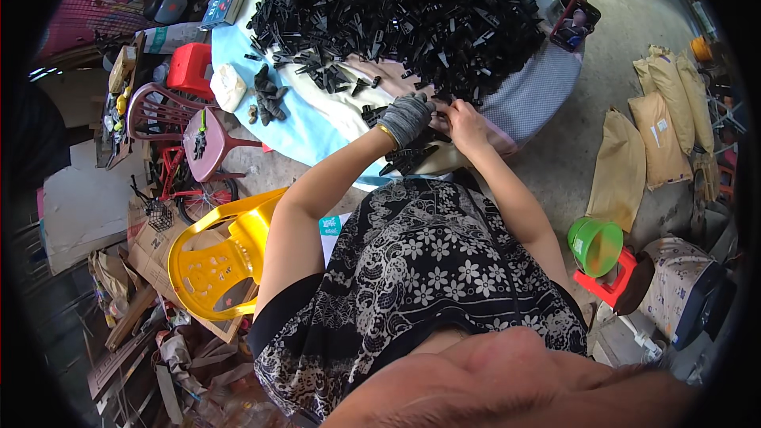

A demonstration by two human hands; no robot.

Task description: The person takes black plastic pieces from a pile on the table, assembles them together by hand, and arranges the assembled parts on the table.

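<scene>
A big heap of small, narrow black plastic pieces (396,12) covers the far part of a cloth-covered table (309,123). At the heap's near edge my two hands meet, fingertips close together. My left hand (406,119) wears a grey knit glove with a yellow cuff, its fingers closed. My right hand (466,123) is bare, thumb and fingers pinched together beside the left one. What the fingers hold is too small to make out. A smaller group of black pieces (408,160) lies just below my hands, near the table's front edge.
Left on the table are a dark glove (268,95), a white bag (228,87) and a blue box (223,8). A phone (575,22) stands at the right edge. A yellow chair (214,269), a pink chair (208,147), brown sacks (618,166) and a green bucket (594,246) stand around.
</scene>
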